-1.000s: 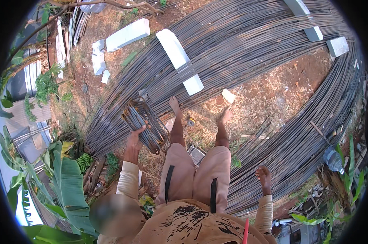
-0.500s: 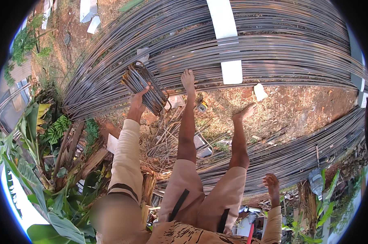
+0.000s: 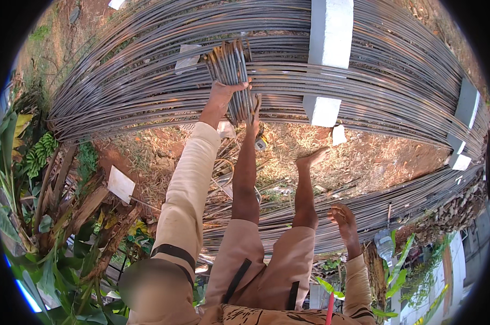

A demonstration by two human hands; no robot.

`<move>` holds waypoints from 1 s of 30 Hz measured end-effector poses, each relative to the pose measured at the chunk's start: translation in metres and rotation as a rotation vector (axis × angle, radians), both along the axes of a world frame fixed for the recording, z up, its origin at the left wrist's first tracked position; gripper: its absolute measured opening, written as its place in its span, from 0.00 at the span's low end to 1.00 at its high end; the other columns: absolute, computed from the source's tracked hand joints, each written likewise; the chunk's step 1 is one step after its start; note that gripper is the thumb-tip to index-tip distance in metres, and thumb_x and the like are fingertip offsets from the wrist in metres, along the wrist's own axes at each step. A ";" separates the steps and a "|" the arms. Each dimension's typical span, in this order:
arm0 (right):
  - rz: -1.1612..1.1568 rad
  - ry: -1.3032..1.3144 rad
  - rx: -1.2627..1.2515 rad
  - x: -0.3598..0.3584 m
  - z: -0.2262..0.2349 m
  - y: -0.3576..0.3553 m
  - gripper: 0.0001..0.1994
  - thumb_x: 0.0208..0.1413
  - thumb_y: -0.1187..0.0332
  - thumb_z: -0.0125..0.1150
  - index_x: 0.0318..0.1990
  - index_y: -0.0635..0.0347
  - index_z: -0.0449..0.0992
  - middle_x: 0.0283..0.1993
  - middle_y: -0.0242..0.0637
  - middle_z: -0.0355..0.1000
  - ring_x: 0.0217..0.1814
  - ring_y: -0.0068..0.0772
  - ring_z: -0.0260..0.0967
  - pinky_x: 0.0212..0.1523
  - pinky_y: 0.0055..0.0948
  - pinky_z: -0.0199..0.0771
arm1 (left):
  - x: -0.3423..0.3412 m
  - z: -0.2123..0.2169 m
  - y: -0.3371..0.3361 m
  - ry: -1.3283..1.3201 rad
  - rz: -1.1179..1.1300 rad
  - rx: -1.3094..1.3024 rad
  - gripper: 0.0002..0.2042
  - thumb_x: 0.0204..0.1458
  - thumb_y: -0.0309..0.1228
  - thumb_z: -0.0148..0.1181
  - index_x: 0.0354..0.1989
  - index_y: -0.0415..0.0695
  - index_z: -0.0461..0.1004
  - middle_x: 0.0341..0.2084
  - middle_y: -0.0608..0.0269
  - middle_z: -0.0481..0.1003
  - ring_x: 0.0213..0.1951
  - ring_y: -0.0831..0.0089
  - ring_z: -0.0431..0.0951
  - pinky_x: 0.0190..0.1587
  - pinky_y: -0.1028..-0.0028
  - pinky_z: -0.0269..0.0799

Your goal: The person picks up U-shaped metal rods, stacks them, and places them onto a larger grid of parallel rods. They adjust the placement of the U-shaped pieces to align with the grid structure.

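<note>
My left hand [image 3: 221, 95] is closed round a bundle of bent steel stirrups [image 3: 229, 65], dark with rusty ends. The thumb lies across the rods. The arm is stretched out, and the bundle is over long steel bars [image 3: 163, 89] spread across the ground; I cannot tell whether it touches them. One bare foot is partly hidden by the bundle's lower end. My right hand [image 3: 344, 221] hangs low at the right, its fingers loosely curled and apart with nothing visible in them. Beneath it runs a second row of steel bars [image 3: 358, 208].
White blocks [image 3: 325, 111] lie crosswise among the bars, with another pale block [image 3: 467, 103] at the right. A yellow-and-black tape measure [image 3: 261, 142] lies by the foot. Banana plants with green fruit [image 3: 41, 154] and a tree stump [image 3: 112, 238] stand at the left.
My left hand has carried the stirrup bundle forward and to the right, and turned it more upright. My right hand has shifted slightly left and forward. The view has shifted too.
</note>
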State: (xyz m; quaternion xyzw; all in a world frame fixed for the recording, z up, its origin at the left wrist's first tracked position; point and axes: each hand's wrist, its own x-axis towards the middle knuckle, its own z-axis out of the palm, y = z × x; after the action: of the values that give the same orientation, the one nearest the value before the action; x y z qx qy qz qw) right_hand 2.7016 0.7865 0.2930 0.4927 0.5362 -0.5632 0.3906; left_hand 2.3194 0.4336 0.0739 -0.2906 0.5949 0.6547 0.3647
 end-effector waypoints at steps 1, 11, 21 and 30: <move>-0.005 0.006 0.006 -0.003 0.001 -0.003 0.16 0.69 0.61 0.63 0.58 0.61 0.76 0.46 0.34 0.81 0.47 0.26 0.78 0.48 0.28 0.75 | -0.001 0.005 0.009 -0.033 -0.021 -0.003 0.15 0.49 0.18 0.74 0.46 0.32 0.81 0.41 0.51 0.86 0.41 0.62 0.87 0.52 0.61 0.81; 0.020 0.035 -0.012 0.025 -0.003 -0.004 0.15 0.69 0.64 0.62 0.58 0.61 0.77 0.48 0.38 0.81 0.50 0.28 0.79 0.50 0.30 0.78 | -0.006 -0.041 -0.013 -0.160 -0.136 -0.011 0.19 0.49 0.31 0.79 0.49 0.41 0.84 0.45 0.60 0.86 0.58 0.64 0.79 0.72 0.58 0.55; -0.058 0.030 -0.050 -0.005 -0.022 -0.036 0.15 0.68 0.66 0.62 0.57 0.63 0.76 0.49 0.38 0.80 0.50 0.28 0.78 0.52 0.29 0.79 | 0.005 -0.050 0.006 -0.148 -0.186 0.031 0.18 0.50 0.25 0.76 0.49 0.33 0.82 0.44 0.59 0.87 0.48 0.66 0.85 0.65 0.58 0.72; 0.038 0.153 -0.035 -0.078 -0.085 -0.088 0.17 0.69 0.64 0.62 0.60 0.62 0.75 0.53 0.39 0.79 0.54 0.30 0.77 0.56 0.33 0.78 | 0.021 -0.039 0.091 -0.124 -0.212 0.154 0.16 0.48 0.23 0.76 0.45 0.34 0.81 0.39 0.56 0.87 0.45 0.69 0.86 0.65 0.61 0.70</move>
State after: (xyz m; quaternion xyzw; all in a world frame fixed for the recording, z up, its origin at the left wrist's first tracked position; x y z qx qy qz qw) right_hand 2.6240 0.6985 0.2075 0.4311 0.5638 -0.6010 0.3676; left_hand 2.3405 0.5244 0.0345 -0.2372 0.5466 0.6371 0.4889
